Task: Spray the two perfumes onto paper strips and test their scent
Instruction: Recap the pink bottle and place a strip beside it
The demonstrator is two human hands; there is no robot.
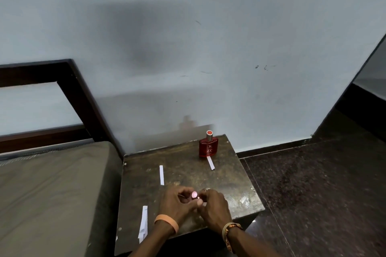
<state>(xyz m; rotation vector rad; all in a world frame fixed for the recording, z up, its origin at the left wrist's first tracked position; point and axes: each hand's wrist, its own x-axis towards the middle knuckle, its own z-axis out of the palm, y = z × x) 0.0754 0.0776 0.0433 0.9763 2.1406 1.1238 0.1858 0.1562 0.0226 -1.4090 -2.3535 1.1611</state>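
The left hand [177, 200] and right hand [213, 206] meet at the near middle of the counter [229, 181], fingers of both curled round a small pink bottle [194, 194], mostly hidden, so I cannot tell whether its cap is on; the red bottle [208, 146] stands capped at the far edge, the right strip [210, 162] just before its base, the left strip [161, 175] well apart, a pile [143, 223] of strips at the near left edge. By my reading the task is barely begun; spraying and smelling remain for both perfumes; counted: two bottles, two loose strips, one pile whose number I cannot make out
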